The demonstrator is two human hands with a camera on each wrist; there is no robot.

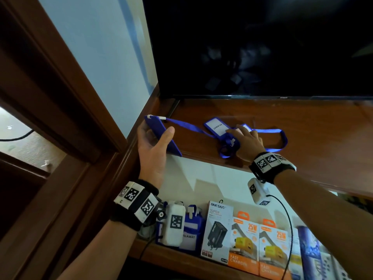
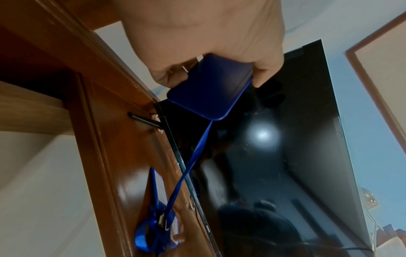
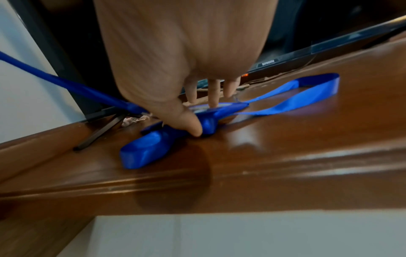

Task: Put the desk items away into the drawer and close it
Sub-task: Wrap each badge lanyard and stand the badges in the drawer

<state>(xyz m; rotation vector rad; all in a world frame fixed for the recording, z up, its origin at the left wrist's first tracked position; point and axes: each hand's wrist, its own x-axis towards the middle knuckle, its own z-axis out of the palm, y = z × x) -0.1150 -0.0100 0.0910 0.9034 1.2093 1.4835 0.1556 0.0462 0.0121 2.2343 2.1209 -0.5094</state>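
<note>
A stiff, light badge holder is pinched at its edges by the left hand, mid-frame; limp lanyards, liable to tangle, are pressed under the right hand's spread fingers

desk: glossy varnished wood | lanyard: satiny ribbon | card holder: smooth plastic

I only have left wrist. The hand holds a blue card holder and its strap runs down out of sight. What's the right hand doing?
Observer: The right hand is down on the desk top, thumb pressing a bunched blue lanyard.
Operator: Another holder there?
Observer: Yes, a blue holder labelled PELAWAT lies flat just left of that hand.
Operator: Drawer open?
Observer: Open, below the desk edge; charger boxes stand inside.
</note>
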